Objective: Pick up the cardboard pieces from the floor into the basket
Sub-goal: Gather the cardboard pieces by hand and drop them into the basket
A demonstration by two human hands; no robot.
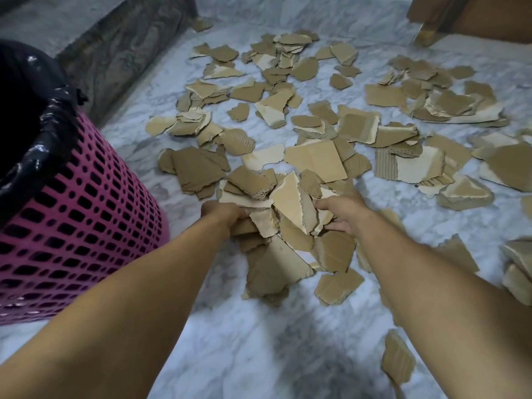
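Note:
A heap of torn brown cardboard pieces point(283, 203) is pressed between my two hands at the centre of the view. My left hand point(224, 216) grips its left side and my right hand point(344, 213) grips its right side, fingers curled into the pieces. Some pieces hang below the heap point(273, 266), blurred. Many more cardboard pieces point(288, 90) lie scattered over the marble floor beyond. The pink perforated basket point(74, 234) with a black bag liner point(31, 110) stands at the left, close to my left arm.
The white marble floor point(253, 341) stretches out below my arms. A dark stone wall base point(121, 50) runs behind the basket. A brown cardboard box point(472, 15) sits at the top right. Loose pieces point(398, 358) lie near my right arm.

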